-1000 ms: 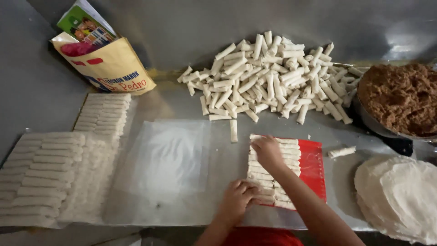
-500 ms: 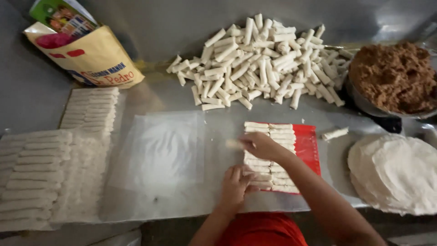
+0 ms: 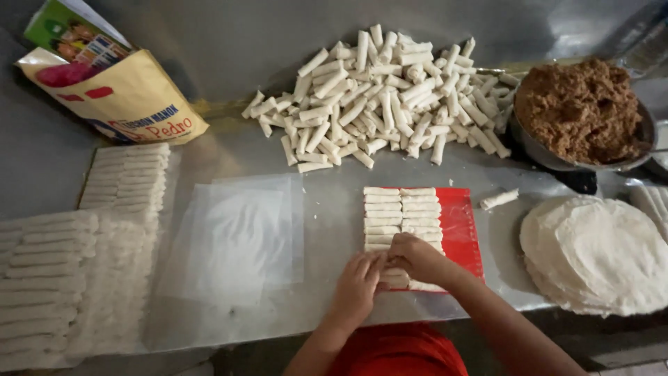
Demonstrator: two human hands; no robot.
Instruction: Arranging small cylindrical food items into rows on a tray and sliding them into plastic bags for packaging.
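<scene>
**Hands at near end of roll rows, bottom centre**

Left hand (image 3: 358,282) and right hand (image 3: 416,256), fingers curled, press the nearest rolls (image 3: 402,219) on the red board (image 3: 462,230); actual grip unclear. Bare counter (image 3: 334,230) separates board from plastic sheet (image 3: 236,233). Wrapper stack (image 3: 598,254) crowds lower right edge.

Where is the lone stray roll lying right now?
In the head view, the stray roll lies right of the red board, between the filling bowl and the wrapper stack.
</scene>
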